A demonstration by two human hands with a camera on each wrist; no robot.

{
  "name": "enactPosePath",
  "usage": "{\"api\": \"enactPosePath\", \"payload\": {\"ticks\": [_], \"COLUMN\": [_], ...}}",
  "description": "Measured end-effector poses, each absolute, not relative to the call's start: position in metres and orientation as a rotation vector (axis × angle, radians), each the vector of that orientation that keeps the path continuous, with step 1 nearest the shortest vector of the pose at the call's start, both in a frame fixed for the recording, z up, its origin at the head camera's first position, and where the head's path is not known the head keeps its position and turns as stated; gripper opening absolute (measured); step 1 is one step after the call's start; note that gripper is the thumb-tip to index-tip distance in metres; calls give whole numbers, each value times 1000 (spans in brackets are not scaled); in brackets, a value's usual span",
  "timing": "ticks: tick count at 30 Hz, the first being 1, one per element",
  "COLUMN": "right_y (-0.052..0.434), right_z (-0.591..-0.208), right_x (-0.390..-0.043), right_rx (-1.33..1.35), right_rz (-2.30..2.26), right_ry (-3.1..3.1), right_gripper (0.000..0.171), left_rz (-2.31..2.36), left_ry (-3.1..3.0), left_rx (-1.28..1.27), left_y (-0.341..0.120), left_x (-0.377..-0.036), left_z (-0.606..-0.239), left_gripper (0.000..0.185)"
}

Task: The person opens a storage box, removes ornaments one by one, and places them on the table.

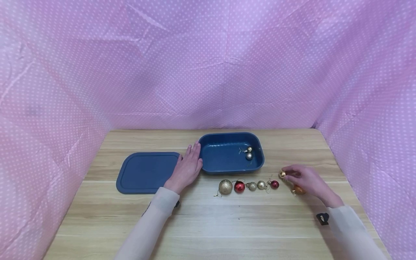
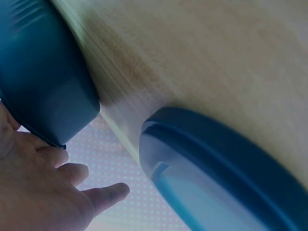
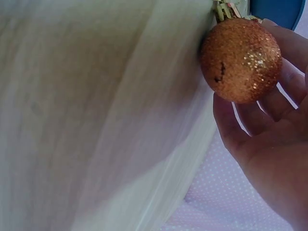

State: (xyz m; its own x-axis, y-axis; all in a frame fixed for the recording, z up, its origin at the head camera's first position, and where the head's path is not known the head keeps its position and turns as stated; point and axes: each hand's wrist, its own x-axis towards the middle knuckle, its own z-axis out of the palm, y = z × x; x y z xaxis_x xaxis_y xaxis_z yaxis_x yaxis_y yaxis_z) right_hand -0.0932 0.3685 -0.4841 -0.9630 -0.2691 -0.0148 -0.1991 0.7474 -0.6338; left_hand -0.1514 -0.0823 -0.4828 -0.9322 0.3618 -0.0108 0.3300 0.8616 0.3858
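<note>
The left hand (image 1: pixel 186 168) lies flat with straight fingers against the blue tray's (image 1: pixel 208 159) left wall, while the right hand (image 1: pixel 307 180) pinches a small gold bauble (image 1: pixel 282 174) right of the tray.

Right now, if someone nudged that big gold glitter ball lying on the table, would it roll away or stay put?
The big gold glitter ball is round and rests freely on the flat wooden table, so it would probably roll. Its small cap and thread loop might stop it soon. The glittery, rough-looking surface likely gives fingers good grip, and it looks hollow, so probably light and perhaps fragile.
</note>
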Motion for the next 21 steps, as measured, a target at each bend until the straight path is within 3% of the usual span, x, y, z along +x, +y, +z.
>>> {"api": "enactPosePath", "payload": {"ticks": [21], "right_y": [368], "right_z": [-485], "right_x": [-92], "right_rx": [-390], "right_rz": [-968], "right_ry": [2862], "right_gripper": [36], "left_rz": [593], "left_ry": [2962], "left_rx": [553], "left_y": [-83], "left_x": [-151], "left_z": [-482], "left_gripper": [62]}}
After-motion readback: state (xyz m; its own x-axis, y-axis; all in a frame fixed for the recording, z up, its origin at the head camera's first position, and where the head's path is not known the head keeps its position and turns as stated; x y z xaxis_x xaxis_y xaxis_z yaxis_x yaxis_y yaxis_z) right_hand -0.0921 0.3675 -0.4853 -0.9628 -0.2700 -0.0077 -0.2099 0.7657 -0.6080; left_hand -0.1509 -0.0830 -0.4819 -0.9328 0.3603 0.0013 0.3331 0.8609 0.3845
